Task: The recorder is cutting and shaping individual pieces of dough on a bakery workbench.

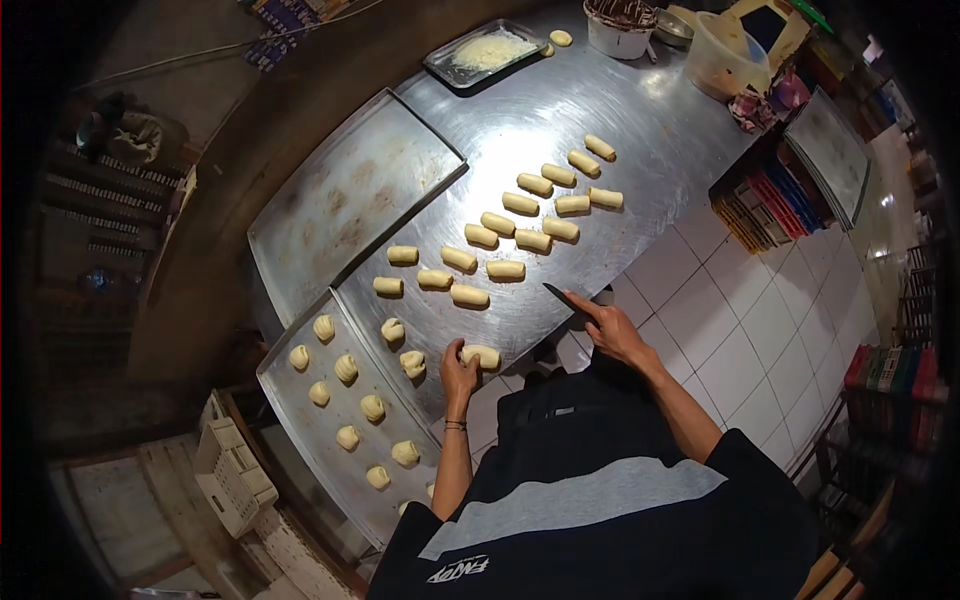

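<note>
My right hand (617, 332) is closed round the handle of a knife (556, 292), its dark blade pointing left just past the table's front edge. Near that edge, my left hand (459, 372) grips the left end of a dough roll (484, 357) lying on the metal table (640, 130). Beyond the hands, several more pale dough rolls (505, 270) lie in slanting rows. Two folded dough pieces (412, 364) sit left of my left hand. Further left, a baking tray (300, 400) bears several knotted dough pieces (346, 368).
A second, bare baking tray (350, 190) lies at the back left. A small dark tray (447, 62) with whitish shreds stands at the far edge, near a white tub (615, 38) and a clear plastic bucket (722, 62). Stacked crates (765, 205) stand right of the table.
</note>
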`<control>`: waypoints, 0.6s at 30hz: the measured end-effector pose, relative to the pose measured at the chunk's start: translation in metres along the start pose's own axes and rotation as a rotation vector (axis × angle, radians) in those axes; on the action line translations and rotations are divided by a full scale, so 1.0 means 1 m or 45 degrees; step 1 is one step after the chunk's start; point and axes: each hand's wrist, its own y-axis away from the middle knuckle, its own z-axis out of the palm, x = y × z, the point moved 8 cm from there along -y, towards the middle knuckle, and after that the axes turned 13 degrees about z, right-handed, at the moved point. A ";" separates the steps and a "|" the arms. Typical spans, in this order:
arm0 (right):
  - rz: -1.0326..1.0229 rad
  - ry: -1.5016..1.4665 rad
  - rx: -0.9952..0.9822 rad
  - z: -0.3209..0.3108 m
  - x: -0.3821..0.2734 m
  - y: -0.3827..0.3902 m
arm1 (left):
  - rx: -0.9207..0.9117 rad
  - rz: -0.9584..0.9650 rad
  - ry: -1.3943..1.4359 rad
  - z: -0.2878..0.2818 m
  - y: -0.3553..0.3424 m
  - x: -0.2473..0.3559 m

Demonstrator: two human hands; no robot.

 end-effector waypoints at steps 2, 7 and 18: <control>0.065 0.024 -0.056 0.008 0.000 -0.004 | -0.020 -0.268 0.118 -0.002 0.001 -0.006; 0.039 0.095 -0.207 0.039 -0.008 -0.011 | 0.071 -0.359 0.498 -0.002 0.017 -0.022; -0.140 0.204 -0.293 0.075 -0.054 -0.010 | 0.045 0.279 0.032 0.005 0.005 0.070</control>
